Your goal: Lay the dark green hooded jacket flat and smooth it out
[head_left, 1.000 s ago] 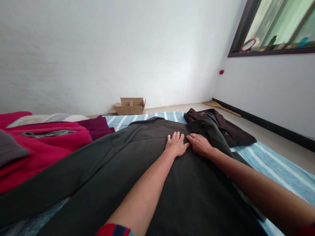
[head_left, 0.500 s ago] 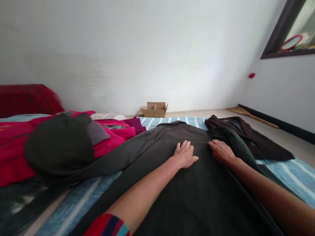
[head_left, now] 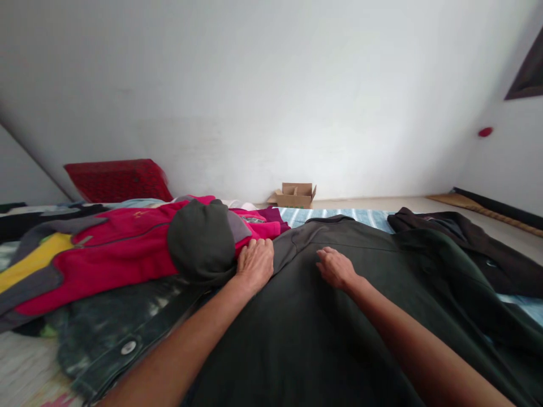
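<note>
Both hands flat on the dark green coat

Left hand [head_left: 254,261] presses open-palmed at the coat [head_left: 339,316] shoulder beside the red jacket [head_left: 123,249]; right hand [head_left: 335,268] rests spread, gripping nothing. Cardboard box [head_left: 294,195] open, contents unclear.

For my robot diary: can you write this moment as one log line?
left hand: flat on dark coat shoulder | right hand: flat on coat back | red jacket: beside

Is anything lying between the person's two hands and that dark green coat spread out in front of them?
Nothing visible does. The left hand rests at the dark green coat by its shoulder, beside the folded sleeve on the red jacket. The right hand lies flat on the coat's back.
</note>
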A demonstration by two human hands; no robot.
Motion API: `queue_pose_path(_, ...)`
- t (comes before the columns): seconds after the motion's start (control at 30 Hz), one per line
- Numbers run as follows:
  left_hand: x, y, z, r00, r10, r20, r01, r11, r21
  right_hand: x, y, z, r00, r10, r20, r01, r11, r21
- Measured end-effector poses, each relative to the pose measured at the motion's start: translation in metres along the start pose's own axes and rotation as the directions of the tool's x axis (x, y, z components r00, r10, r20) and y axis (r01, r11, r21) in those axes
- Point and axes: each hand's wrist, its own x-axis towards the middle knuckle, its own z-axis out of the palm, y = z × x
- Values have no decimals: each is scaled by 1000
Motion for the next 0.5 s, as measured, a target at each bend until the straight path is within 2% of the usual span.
queue_pose_path(0.1, 4, -6, 4, 998, -12, 66, 13, 1000, -24, 13, -19, 16, 1000, 12, -11, -12, 999, 39)
queue_pose_path(0.2, 14, -9, -2, 996, -15, 92, 20, 998, -53, 17, -24, 35, 999, 46, 13, -47, 997, 68)
queue_pose_path(0.3, 36, -13, -26, 999, 2, 41, 1, 997, -72, 17, -23, 47, 998, 57, 36, -60, 994, 93)
queue_pose_path(0.43, 88, -21, -65, 999, -34, -8, 34, 998, -51, 17, -21, 50, 997, 57, 45, -62, 991, 117)
queue_pose_path(0.5, 113, -25, -74, 999, -45, -6, 45, 998, -44, 16, -21, 48, 997, 53, 47, -59, 990, 130)
